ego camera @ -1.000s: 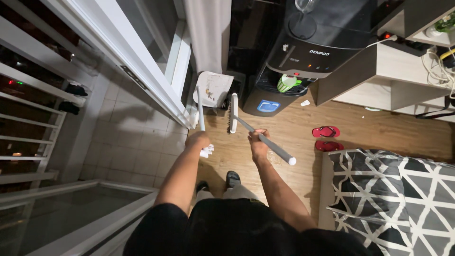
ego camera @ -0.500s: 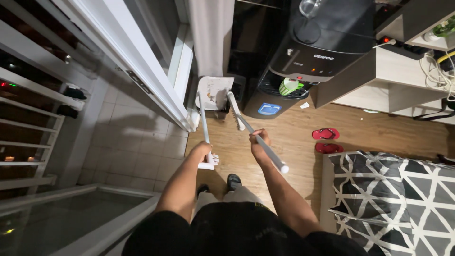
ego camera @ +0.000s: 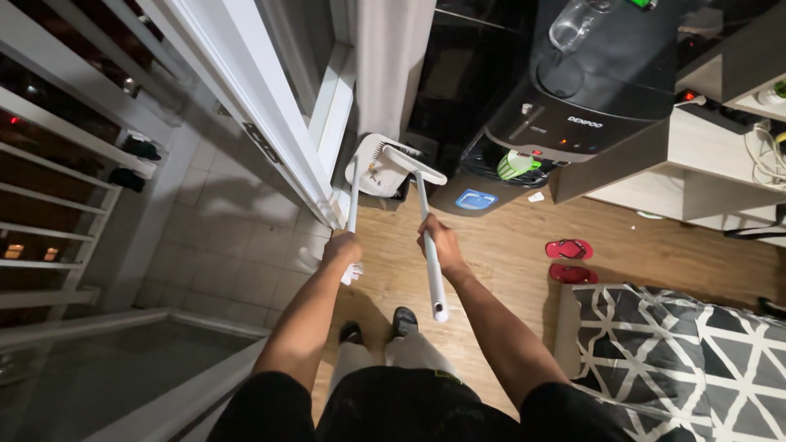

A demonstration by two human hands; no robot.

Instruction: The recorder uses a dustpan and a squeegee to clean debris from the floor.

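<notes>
Broom head partly hidden against the dustpan; bristles hard to make out in the dark corner by the curtain. My left hand is clenched round the dustpan's thin white handle. My right hand grips the white broom pole, its end free below. Wooden floor, red slippers, black water dispenser, patterned bed, tiled balcony.

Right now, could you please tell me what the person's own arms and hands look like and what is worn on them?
Both forearms are bare to the elbow or above, with no sleeves in view. The left hand and right hand wear no gloves; no watch, ring or bracelet shows. A dark top covers the body below.
</notes>
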